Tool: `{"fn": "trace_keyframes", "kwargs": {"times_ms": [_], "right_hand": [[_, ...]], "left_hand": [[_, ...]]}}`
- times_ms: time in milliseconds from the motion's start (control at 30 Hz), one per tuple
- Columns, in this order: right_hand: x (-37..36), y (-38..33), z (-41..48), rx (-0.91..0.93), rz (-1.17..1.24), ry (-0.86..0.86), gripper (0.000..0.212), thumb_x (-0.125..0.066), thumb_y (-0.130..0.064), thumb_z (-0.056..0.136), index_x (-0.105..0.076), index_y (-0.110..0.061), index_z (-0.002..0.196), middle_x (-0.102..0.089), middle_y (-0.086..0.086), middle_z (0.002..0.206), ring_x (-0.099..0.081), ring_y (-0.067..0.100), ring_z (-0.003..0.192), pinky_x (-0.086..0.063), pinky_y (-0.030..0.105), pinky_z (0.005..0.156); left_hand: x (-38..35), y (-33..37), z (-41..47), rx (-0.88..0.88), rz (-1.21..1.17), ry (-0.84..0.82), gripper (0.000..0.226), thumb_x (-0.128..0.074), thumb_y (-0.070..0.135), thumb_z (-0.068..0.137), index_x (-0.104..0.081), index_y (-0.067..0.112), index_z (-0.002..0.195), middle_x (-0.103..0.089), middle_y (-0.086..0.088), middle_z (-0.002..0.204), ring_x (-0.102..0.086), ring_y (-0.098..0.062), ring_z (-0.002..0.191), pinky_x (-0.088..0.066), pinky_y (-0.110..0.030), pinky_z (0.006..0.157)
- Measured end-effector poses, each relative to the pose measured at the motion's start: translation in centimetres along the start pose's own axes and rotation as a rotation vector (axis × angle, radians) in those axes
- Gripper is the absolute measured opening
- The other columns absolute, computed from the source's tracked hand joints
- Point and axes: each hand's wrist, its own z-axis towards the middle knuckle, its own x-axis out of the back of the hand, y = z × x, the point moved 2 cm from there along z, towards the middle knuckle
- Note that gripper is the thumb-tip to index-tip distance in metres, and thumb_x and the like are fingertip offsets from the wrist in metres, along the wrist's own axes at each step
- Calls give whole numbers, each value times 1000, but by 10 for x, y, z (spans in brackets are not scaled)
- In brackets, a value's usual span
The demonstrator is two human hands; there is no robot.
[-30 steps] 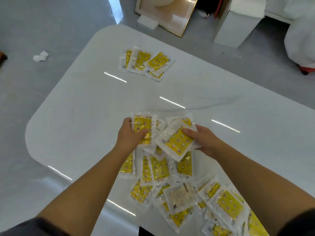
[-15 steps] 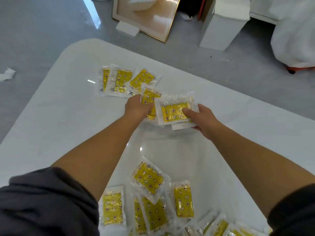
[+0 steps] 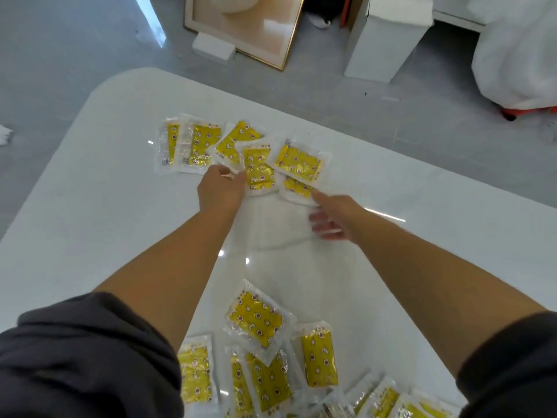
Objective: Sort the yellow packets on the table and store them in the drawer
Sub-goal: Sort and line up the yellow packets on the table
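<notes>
Several yellow packets in clear wrappers lie in a far row point(image 3: 196, 144) on the white table point(image 3: 90, 224). More lie in a loose pile point(image 3: 259, 321) at the near edge. My left hand point(image 3: 221, 188) has its fingers curled at the left edge of a packet point(image 3: 259, 168) at the row's right end, thumb on top. My right hand point(image 3: 334, 217) is open with fingers spread. Its index fingertip touches a small packet point(image 3: 297, 188) that is partly under another packet point(image 3: 300, 161). No drawer is in view.
Beyond the table's far edge, on the grey floor, are a gold-framed panel point(image 3: 241, 25), a white block point(image 3: 214, 49), a white box point(image 3: 385, 40) and a white covered shape point(image 3: 518, 49). A crumpled paper scrap point(image 3: 4, 135) lies at the left.
Both hands carried packets from the near pile to the far row and set them down. My right hand has let go and opened.
</notes>
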Motion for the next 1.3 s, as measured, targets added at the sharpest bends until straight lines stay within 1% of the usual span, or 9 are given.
{"fn": "trace_keyframes", "kwargs": {"times_ms": [133,433,533,633,767,833,967,1100,1300], "right_hand": [[-7,54,-17,59,-366,133,26,-53,-35,92,-56,-13,77,-71,12,88,-64,25,72,-49,30,67],[-21,140,-86,356,-800,87,14,-52,-26,91,-60,-18,98,-60,-2,96,-58,18,91,-47,30,77],[-20,163,-102,413,-982,62,29,-56,-28,89,-55,-20,117,-56,1,113,-56,22,104,-48,34,86],[-21,174,-111,508,-1234,32,57,-65,-31,83,-41,-26,135,-46,1,132,-48,23,118,-41,37,94],[-33,173,-109,642,-1455,16,74,-68,-40,79,-30,-28,142,-43,1,137,-43,24,124,-35,39,100],[-37,174,-106,631,-1472,30,71,-71,-42,76,-37,-25,137,-47,1,130,-46,24,120,-35,38,99],[-29,175,-103,495,-1316,22,51,-75,-39,74,-53,-18,115,-52,1,111,-52,23,104,-40,33,82],[-18,180,-111,394,-1246,3,30,-69,-33,82,-45,-19,95,-49,-3,85,-52,21,83,-39,30,65],[-6,184,-123,210,-993,-56,40,-71,-20,84,-40,-24,110,-54,2,94,-63,20,63,-58,34,60]], "left_hand": [[21,-49,-42,-16,93,20,25,-63,31,87,-59,16,107,-59,5,95,-56,-14,88,-39,-26,73],[41,-155,-174,-59,257,-102,5,-63,23,87,-59,21,90,-62,6,89,-59,-13,83,-41,-24,68],[41,-177,-208,-125,470,-130,22,-63,24,87,-59,19,108,-59,2,107,-56,-16,98,-43,-27,76],[32,-176,-218,-403,851,-135,49,-62,25,86,-45,21,131,-47,-1,132,-45,-21,120,-39,-33,94],[12,-149,-197,-711,1017,-220,78,-66,12,84,-22,17,148,-21,-6,156,-14,-27,146,-21,-44,113],[1,-137,-188,-792,1129,-316,80,-63,11,86,-15,16,150,-18,-7,157,-6,-27,148,-11,-48,117],[-12,-132,-182,-877,1318,-268,63,-65,12,81,-35,14,137,-40,-11,136,-32,-30,133,-5,-59,116],[-7,-137,-177,-849,1309,-232,54,-63,10,82,-40,13,131,-41,-9,133,-37,-29,128,-6,-60,115],[-4,-141,-175,-844,1326,-261,64,-67,17,81,-34,15,136,-46,-6,132,-40,-27,127,-5,-59,115]]}}
